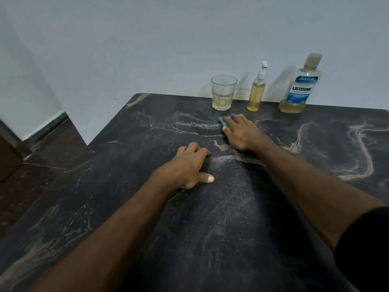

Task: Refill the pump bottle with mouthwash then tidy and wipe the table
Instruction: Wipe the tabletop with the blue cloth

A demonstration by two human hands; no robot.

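Along the far edge of the dark marble table [315, 157] stand a glass [223, 92] with a little yellow liquid, a slim pump bottle [256, 93] nearly full of yellow liquid, and a Listerine mouthwash bottle [300, 87] with a low level. My right hand [242, 131] presses flat on a blue cloth [222, 121], just in front of the glass; only the cloth's left corner shows. My left hand [189, 165] rests on the tabletop nearer to me, fingers curled, holding nothing.
A pale wall runs right behind the bottles. The table's left edge drops to a dark tiled floor [42, 165]. A brown door or cabinet edge [8, 154] stands at far left.
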